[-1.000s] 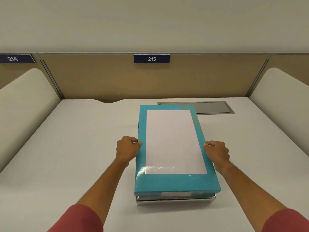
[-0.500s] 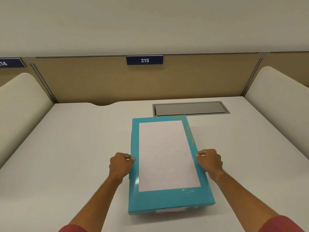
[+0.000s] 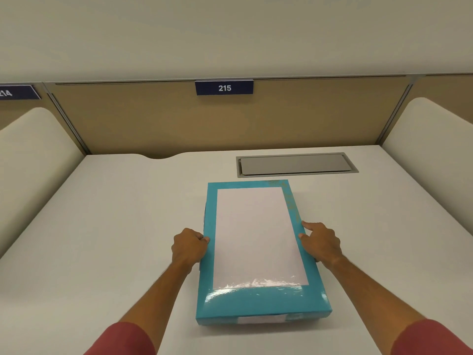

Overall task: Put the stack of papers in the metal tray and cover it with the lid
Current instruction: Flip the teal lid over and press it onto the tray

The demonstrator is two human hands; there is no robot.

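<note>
Lid (image 3: 258, 301) teal, white panel on top, flat on desk (image 3: 102, 226) centre, near the grey desk hatch (image 3: 294, 163) | tray and papers: we cannot see them | left hand (image 3: 188, 248) curled, gripping lid's left edge | right hand (image 3: 321, 243) half-open, fingertips touching right edge.

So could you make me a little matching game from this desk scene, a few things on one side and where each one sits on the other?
Things:
1. teal lid
2. left hand
3. right hand
4. grey hatch
5. sign 215

Places:
A. up on the back partition
B. on the lid's right edge
C. set into the desk behind the lid
D. middle of the desk
E. on the lid's left edge

Pairs: 1-D, 2-E, 3-B, 4-C, 5-A
</note>
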